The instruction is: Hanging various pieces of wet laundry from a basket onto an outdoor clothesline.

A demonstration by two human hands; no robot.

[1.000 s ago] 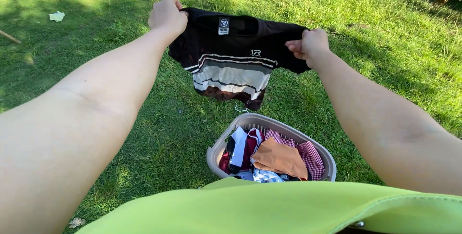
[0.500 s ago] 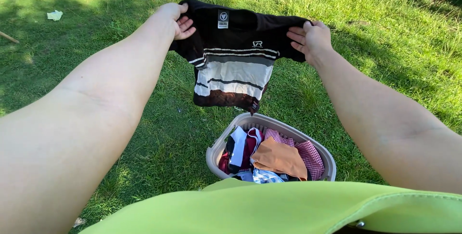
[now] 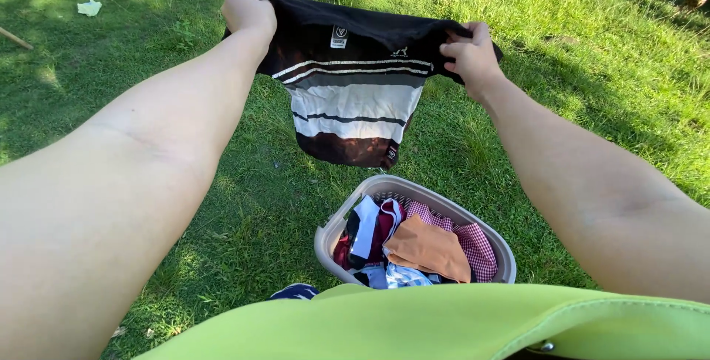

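So I've got the shirt (image 3: 355, 86) up in the air, spread out over the grass (image 3: 518, 108). Left hand (image 3: 248, 11) is clenched on its left shoulder, right hand (image 3: 467, 53) pinching the right one, so it hangs straight between my fingers. One piece out, but the basket (image 3: 333, 227) just below, near me, looks pretty full with clothes (image 3: 429, 245), so plenty left.

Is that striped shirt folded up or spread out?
Spread out. The left hand and right hand each grip a top corner of the black striped shirt, which hangs open above the laundry basket.
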